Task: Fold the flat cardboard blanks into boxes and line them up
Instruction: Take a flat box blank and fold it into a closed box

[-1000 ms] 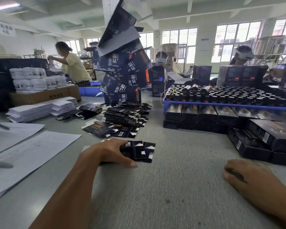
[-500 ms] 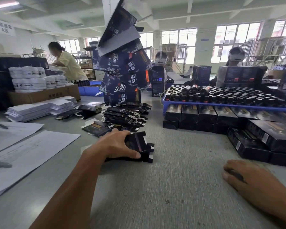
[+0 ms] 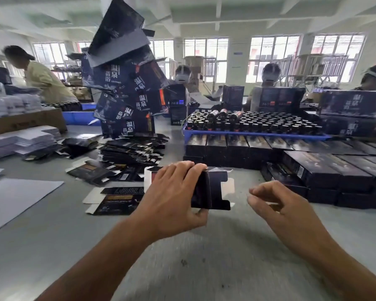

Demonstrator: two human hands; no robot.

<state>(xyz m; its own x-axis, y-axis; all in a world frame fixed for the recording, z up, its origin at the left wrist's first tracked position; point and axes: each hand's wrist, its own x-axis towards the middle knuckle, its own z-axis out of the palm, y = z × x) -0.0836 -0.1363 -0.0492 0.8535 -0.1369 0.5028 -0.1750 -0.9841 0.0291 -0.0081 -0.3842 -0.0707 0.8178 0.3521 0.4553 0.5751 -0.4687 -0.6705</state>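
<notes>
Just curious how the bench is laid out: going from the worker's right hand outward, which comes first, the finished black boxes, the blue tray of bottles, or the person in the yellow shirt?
From the right hand, in the head view:
1. Finished black boxes, on the table just right of and beyond it.
2. Blue tray of bottles, farther back, behind the boxes.
3. Person in the yellow shirt, far left across the room.

I have a single view, from the camera worn on the person's head. It looks forward and slightly down across the grey desk (image 3: 204,268), wide enough to bend the ceiling beams and windows at the top edge. Both forearms enter from the bottom of the frame, so the left hand (image 3: 172,198) and the right hand (image 3: 276,205) sit close under the lens, near the middle. Beyond them I see the far side of the desk and people (image 3: 269,74) facing the camera. No second view shares this scene.
</notes>
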